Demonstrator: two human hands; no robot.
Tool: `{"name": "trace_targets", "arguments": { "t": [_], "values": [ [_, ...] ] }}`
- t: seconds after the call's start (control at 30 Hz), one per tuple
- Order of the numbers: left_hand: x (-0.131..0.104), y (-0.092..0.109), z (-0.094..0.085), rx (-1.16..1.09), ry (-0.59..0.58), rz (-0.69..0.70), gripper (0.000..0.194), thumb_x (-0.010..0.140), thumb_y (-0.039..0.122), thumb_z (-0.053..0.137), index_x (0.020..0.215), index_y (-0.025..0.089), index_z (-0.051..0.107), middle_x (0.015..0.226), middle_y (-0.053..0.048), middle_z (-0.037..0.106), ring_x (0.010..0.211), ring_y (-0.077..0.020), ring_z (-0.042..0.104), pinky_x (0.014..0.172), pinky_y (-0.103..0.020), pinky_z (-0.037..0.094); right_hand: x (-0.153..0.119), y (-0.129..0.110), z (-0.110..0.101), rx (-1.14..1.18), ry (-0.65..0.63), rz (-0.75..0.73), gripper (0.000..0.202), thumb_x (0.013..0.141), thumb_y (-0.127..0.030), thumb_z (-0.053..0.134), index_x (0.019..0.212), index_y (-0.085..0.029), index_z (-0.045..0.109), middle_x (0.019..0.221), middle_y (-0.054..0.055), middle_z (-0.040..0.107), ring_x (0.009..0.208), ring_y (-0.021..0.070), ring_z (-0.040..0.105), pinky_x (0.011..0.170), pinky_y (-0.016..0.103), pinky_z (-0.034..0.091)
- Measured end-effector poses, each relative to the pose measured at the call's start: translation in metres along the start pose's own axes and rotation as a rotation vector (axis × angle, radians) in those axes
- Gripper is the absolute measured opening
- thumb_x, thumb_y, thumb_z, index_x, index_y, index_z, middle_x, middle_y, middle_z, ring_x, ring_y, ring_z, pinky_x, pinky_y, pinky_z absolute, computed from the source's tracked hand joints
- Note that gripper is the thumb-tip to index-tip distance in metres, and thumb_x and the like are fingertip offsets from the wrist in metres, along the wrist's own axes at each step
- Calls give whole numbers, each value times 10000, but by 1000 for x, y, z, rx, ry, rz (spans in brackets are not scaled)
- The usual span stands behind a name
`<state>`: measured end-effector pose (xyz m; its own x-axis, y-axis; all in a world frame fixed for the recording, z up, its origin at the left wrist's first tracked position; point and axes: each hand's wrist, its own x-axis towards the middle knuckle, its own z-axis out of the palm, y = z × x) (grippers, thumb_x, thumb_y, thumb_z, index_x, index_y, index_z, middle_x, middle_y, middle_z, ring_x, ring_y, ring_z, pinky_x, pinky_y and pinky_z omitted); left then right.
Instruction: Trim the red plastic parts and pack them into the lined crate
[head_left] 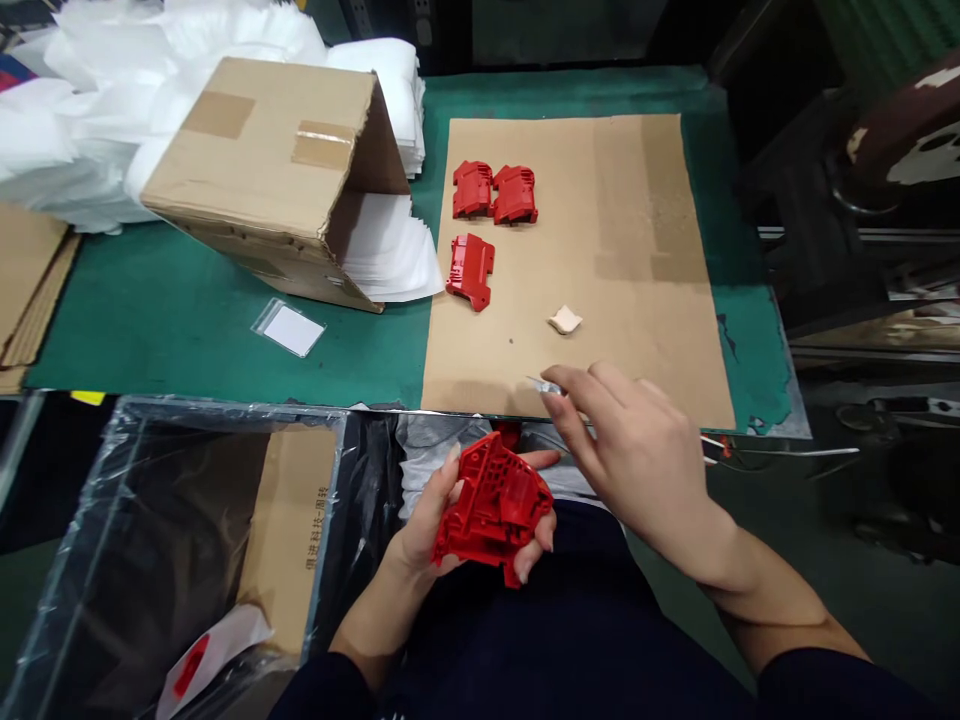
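My left hand is closed around a red moulded plastic part, held low in front of my lap with its ribbed, hollow side facing up. Between the thumb and fingertips of my right hand is a small blade with a thin pointed tip and a whitish wrapped grip. The blade is above the front edge of the cardboard sheet, apart from the red part. Three more red plastic parts, among them a nearer one, lie on the sheet. A small crumpled beige piece rests beyond my right hand.
A cardboard sheet covers part of the green bench top. An open cardboard box on its side holds white foam sheets. A white card in a clear sleeve lies nearby. Below left stands a plastic-lined bin.
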<state>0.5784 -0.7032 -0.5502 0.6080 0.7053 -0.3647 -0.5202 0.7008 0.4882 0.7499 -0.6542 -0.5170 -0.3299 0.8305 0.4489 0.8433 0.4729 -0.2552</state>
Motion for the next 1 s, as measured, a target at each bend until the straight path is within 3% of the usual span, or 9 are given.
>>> {"name": "trace_targets", "arguments": {
  "t": [0.13, 0.27, 0.43, 0.53, 0.63, 0.7, 0.83, 0.93, 1.0],
  "values": [
    [5, 5, 1, -29, 14, -43, 793, 775, 738, 513, 1184, 68, 621, 843, -139, 711, 770, -279, 686, 681, -349, 522, 10, 1, 3, 363, -81, -62, 313, 1009, -430, 422, 1021, -175, 602, 798, 29, 594, 678, 139, 536, 633, 268, 399],
    [13, 10, 1, -88, -55, -102, 805, 796, 755, 451, 1197, 75, 610, 880, -147, 708, 748, -273, 683, 659, -348, 517, 22, 4, 17, 719, -219, -87, 138, 993, -258, 477, 963, -182, 587, 808, 3, 599, 684, 101, 553, 603, 209, 426],
    [20, 17, -6, -1, -69, -82, 896, 842, 772, 262, 1329, 60, 501, 985, -176, 696, 738, -258, 678, 628, -350, 506, 33, 33, 38, 468, -27, 192, 140, 955, -229, 483, 849, -186, 564, 758, -1, 585, 646, 106, 523, 576, 220, 379],
    [33, 24, -11, 466, 197, 23, 873, 842, 774, 268, 1383, 114, 452, 1097, -177, 679, 853, -263, 677, 675, -352, 514, 32, 51, 45, 457, -31, 288, 232, 953, -295, 492, 745, -196, 520, 631, -36, 505, 542, 92, 446, 526, 216, 330],
    [65, 30, -13, 1313, 660, 203, 807, 829, 684, 491, 1422, 141, 420, 1169, -169, 652, 1037, -298, 629, 838, -396, 512, 23, 58, 49, 523, -60, 410, 328, 955, -383, 468, 680, -203, 483, 571, -47, 444, 505, 96, 404, 512, 221, 320],
    [93, 34, -13, 1799, 851, 239, 767, 847, 598, 542, 1423, 105, 425, 1120, -182, 654, 1029, -316, 623, 849, -417, 514, 13, 56, 49, 582, -74, 504, 372, 954, -444, 447, 668, -207, 478, 549, -52, 416, 489, 101, 391, 490, 221, 311],
    [138, 42, -9, 2275, 820, 217, 638, 907, 467, 518, 1423, 101, 439, 1142, -200, 647, 1046, -323, 621, 863, -433, 520, -10, 47, 47, 679, -91, 581, 412, 956, -507, 427, 670, -213, 473, 552, -49, 417, 495, 107, 405, 484, 221, 318],
    [152, 60, -11, 2375, 814, 343, 657, 891, 483, 536, 1431, 122, 435, 1355, -225, 548, 1271, -390, 488, 1038, -557, 401, -27, 46, 46, 713, -111, 537, 386, 972, -470, 432, 688, -214, 487, 604, -33, 477, 544, 118, 447, 539, 224, 360],
    [158, 78, -14, 2327, 899, 411, 686, 900, 493, 510, 1442, 86, 405, 1442, -239, 468, 1336, -394, 422, 1081, -565, 354, -38, 50, 46, 715, -113, 524, 360, 980, -456, 428, 721, -217, 505, 619, -30, 496, 548, 124, 458, 552, 228, 373]
  ]
}}
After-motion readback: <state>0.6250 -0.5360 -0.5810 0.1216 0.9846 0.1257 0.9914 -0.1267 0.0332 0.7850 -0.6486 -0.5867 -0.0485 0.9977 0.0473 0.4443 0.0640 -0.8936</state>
